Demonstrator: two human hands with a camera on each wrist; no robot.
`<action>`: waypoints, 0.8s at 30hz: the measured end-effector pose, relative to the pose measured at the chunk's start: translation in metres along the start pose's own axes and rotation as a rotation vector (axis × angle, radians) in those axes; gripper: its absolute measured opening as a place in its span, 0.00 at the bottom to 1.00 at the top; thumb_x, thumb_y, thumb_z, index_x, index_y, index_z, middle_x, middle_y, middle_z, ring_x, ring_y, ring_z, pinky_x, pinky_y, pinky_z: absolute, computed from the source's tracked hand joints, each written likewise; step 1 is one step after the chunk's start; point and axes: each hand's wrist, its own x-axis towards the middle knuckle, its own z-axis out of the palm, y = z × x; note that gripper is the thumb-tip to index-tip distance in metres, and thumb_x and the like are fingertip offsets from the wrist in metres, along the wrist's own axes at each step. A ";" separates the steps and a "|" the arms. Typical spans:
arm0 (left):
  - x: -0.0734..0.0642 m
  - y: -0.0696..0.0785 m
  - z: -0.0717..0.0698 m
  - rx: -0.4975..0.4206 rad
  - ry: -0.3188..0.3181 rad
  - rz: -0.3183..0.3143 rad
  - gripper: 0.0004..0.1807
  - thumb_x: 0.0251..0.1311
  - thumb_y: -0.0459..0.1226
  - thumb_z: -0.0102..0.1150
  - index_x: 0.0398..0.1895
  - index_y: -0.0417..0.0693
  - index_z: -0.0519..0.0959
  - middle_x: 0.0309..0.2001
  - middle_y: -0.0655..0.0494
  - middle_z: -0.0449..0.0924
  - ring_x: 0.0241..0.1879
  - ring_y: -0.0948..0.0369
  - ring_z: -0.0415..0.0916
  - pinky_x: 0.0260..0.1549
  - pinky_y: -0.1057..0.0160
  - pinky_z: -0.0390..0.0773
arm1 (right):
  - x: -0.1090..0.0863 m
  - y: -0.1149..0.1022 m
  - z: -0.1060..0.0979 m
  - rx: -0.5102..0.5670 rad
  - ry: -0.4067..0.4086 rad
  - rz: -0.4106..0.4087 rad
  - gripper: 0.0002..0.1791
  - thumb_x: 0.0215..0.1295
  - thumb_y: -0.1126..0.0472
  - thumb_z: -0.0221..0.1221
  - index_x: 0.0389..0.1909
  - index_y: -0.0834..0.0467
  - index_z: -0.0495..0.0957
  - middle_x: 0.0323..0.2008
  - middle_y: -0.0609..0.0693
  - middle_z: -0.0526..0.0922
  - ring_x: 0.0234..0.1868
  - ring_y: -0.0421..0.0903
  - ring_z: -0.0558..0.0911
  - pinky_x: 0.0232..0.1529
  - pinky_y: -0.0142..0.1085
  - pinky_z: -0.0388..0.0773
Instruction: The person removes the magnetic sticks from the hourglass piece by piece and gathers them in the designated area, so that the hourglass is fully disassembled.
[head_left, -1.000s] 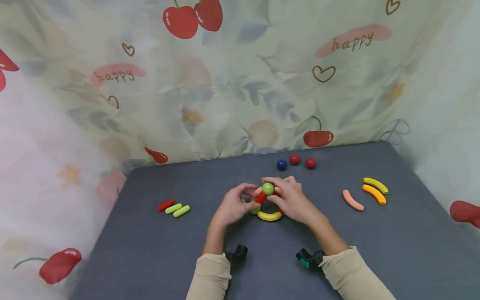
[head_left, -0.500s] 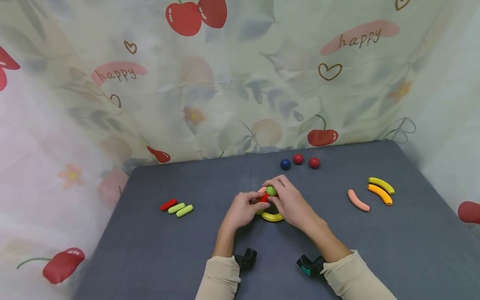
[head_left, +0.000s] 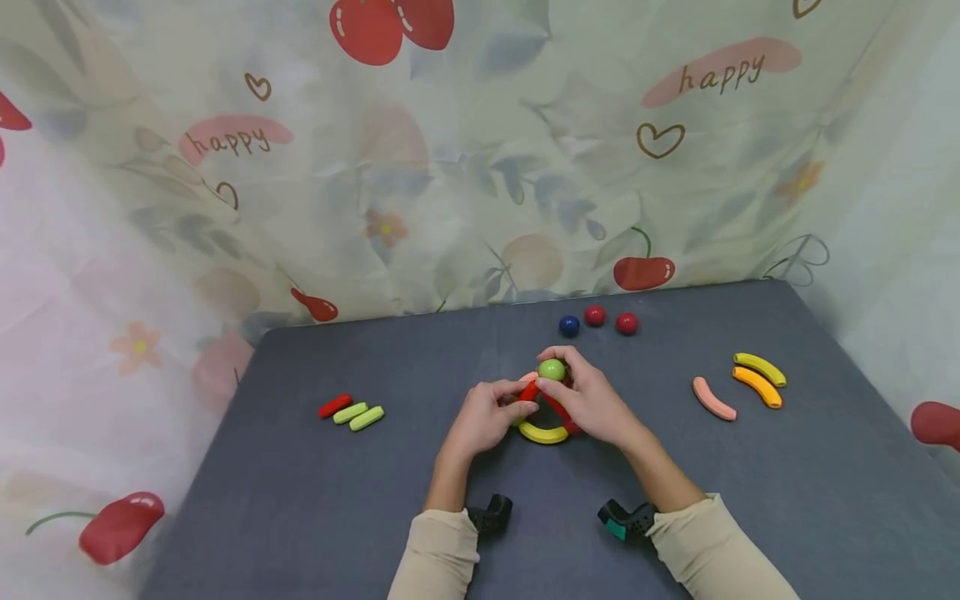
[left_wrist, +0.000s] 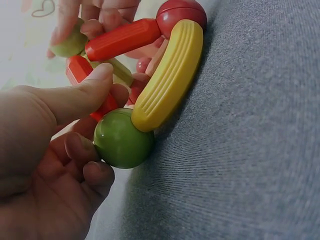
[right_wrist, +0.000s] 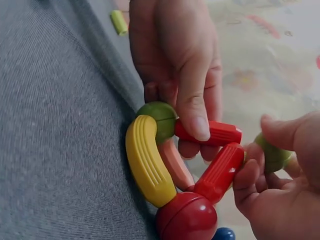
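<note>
Head view shows the frame (head_left: 558, 408) on the bench (head_left: 420, 358), loose rods (head_left: 351, 413) left and right. Base (head_left: 543, 434) seems joined, the top ball (head_left: 552, 370) perhaps not fully: left grip (head_left: 480, 421), nearly closed, pinches a red rod (head_left: 529, 390), right grip (head_left: 596, 404) pinches this ball. Left wrist view also shows a light green rod (left_wrist: 120, 71), which the head view hides.

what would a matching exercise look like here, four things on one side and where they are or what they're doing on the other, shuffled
1. blue ball
2. left hand
3. orange stick
4. right hand

A. beside a loose yellow stick
B. grips the raised green ball
C. near the table's far edge, by two red balls
D. pinches a red stick

Pairs: 1-C, 2-D, 3-A, 4-B
</note>
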 end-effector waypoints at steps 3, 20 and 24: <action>-0.001 0.000 -0.001 0.000 0.001 -0.002 0.21 0.63 0.47 0.69 0.58 0.54 0.85 0.33 0.55 0.85 0.29 0.61 0.72 0.29 0.67 0.70 | 0.003 -0.001 -0.002 0.113 -0.013 0.075 0.24 0.77 0.52 0.56 0.66 0.59 0.67 0.54 0.60 0.82 0.41 0.48 0.78 0.42 0.31 0.78; -0.001 0.003 -0.005 -0.027 -0.013 -0.081 0.24 0.61 0.47 0.71 0.61 0.56 0.84 0.32 0.55 0.81 0.29 0.59 0.71 0.28 0.66 0.70 | 0.036 0.040 -0.047 -0.162 0.287 0.318 0.31 0.72 0.52 0.62 0.69 0.64 0.71 0.61 0.66 0.79 0.58 0.61 0.81 0.56 0.49 0.79; -0.004 0.004 -0.007 -0.025 -0.012 -0.098 0.24 0.59 0.45 0.73 0.60 0.56 0.84 0.30 0.54 0.80 0.26 0.59 0.71 0.26 0.66 0.69 | 0.049 0.050 -0.050 -0.236 0.330 0.365 0.30 0.69 0.53 0.64 0.65 0.66 0.74 0.59 0.66 0.81 0.59 0.62 0.80 0.62 0.53 0.75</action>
